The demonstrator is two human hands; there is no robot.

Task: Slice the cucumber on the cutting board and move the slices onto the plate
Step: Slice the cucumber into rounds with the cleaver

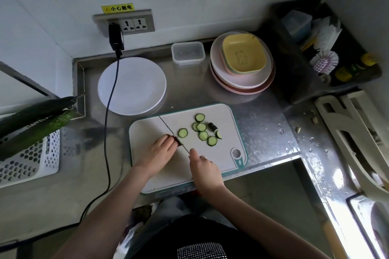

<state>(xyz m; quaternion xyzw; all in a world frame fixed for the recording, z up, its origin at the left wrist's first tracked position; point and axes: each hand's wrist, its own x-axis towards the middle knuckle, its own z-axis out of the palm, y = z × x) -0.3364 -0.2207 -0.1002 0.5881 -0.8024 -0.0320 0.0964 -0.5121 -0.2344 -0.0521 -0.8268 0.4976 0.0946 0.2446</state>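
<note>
A person stands at a steel worktop point(263, 115), cutting a cucumber on a white cutting board point(223, 153) edged in teal. The left hand point(156, 153) lies flat on the board with its fingers point(168, 140) extended, their tips pressing down on the last short cucumber stub point(179, 140). The right hand point(203, 166) is curled around the handle of a knife point(171, 130), whose thin blade runs away from the person, resting against the stub just beyond the left fingertips. On the far side of the blade from the left fingers, cut slices point(203, 130) lie scattered on the board, one close to the blade and the others clustered further right, beside a dark end piece point(213, 126). A white plate point(132, 86) sits on the worktop beyond the left fingers, just past the board's far edge, with a black cable point(111, 99) trailing across it from a wall socket point(124, 23). To the right of the plate are a clear container point(188, 53) and a stack of dishes point(242, 63). Two whole cucumbers point(35, 120) rest on a white perforated basket point(29, 160), well to the left of both hands.
</note>
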